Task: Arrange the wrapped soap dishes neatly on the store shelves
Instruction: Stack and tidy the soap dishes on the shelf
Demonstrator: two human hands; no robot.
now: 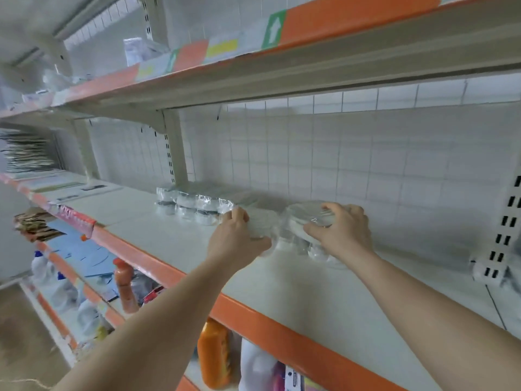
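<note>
Both hands are up on the middle shelf [174,244], working one clear-wrapped pack [284,235] of soap dishes. The left hand [236,238] has its fingers curled round the pack's left end; the right hand [342,230] grips the right end, thumb on the near side and fingers hooked over the top dish. The pack's long axis runs left to right, roughly parallel with the back wall, and its round dish faces look up. It sits at mid-depth on the shelf; whether it rests on the board or is lifted just clear, I cannot tell through the wrap.

Just left of it stands a row [191,204] of wrapped dishes, two high, lined up along the same axis close to the wire grid back [366,153]. The pack's left end is near that row's right end, maybe touching; blur hides the seam.

In front, bare shelf board reaches to the orange edge [253,320]. To the right, open board runs to the slotted upright [507,221]. Overhead, the upper shelf [282,74] sits well above the hands.
</note>
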